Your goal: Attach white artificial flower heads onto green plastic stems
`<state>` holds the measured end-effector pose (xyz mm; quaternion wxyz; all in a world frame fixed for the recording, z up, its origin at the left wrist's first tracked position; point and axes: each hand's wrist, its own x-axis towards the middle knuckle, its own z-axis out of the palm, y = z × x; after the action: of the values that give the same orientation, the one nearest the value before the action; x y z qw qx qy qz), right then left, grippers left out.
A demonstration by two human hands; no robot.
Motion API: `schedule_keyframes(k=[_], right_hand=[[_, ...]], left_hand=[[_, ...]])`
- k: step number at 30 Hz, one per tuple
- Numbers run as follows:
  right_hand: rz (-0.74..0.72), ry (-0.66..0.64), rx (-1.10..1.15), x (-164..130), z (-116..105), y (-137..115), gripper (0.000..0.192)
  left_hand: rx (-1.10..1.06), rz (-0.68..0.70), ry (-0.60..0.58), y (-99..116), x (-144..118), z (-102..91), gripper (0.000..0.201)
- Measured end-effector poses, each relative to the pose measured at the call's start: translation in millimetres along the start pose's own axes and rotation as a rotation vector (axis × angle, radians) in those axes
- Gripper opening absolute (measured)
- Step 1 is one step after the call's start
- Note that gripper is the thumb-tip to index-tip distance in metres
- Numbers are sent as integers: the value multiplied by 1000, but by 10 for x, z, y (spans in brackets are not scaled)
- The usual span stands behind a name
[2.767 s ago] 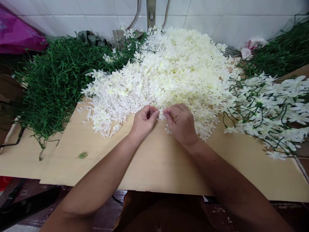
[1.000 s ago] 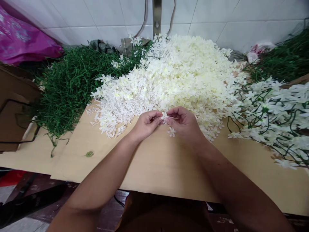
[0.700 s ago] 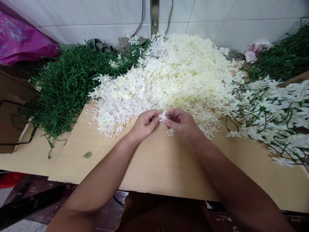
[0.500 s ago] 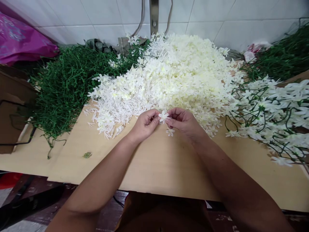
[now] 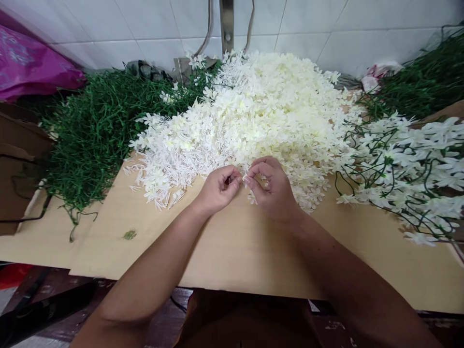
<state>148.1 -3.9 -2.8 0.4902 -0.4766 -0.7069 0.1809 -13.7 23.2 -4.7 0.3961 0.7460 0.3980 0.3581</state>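
Above the front edge of the flower heap, my left hand (image 5: 222,189) and my right hand (image 5: 273,189) meet at their fingertips. A small white artificial flower (image 5: 244,178) is pinched between them, mostly covered by the fingers. My left thumb and forefinger are closed at its left side. From the right, my right thumb and forefinger grip it, with the other fingers curled. Just behind the hands lies a large heap of loose white artificial flowers (image 5: 286,106). Thin white stalks (image 5: 184,162) lie along the heap's left part.
Green plastic stems (image 5: 97,130) are piled at left, beside a cardboard box (image 5: 21,164) and a pink bag (image 5: 36,63). White flowers on green stems (image 5: 406,174) lie at right; more green stems (image 5: 427,82) are behind. A small greenish scrap (image 5: 129,235) rests on the board (image 5: 232,251).
The flower's open petals faced me between my hands before; now only a small white part shows. My right hand has turned and its fingers have lifted slightly.
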Motion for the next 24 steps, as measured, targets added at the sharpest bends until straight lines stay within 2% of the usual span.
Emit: schedule_keyframes(k=[4,7,10,14,20,24], right_hand=[[87,-50,210,51,-84,-10,10],[249,-100,447,76,-122,35,13],[398,-176,631,85,-133,79,28],[456,-331,690,79,-105,72,35],[530,-270,735,69,-59,44,33],[567,-327,793,64,-63,63,39]], left_hand=[[-91,-51,-9,34,5,8,19],[-193,-106,-32,31,-1,5,20],[-307,-139,-48,29,-11,-7,20],[-338,-158,-67,48,-21,-8,22],[-261,-176,-69,31,-27,23,21],[-324,-219,-47,30,-22,-3,24]])
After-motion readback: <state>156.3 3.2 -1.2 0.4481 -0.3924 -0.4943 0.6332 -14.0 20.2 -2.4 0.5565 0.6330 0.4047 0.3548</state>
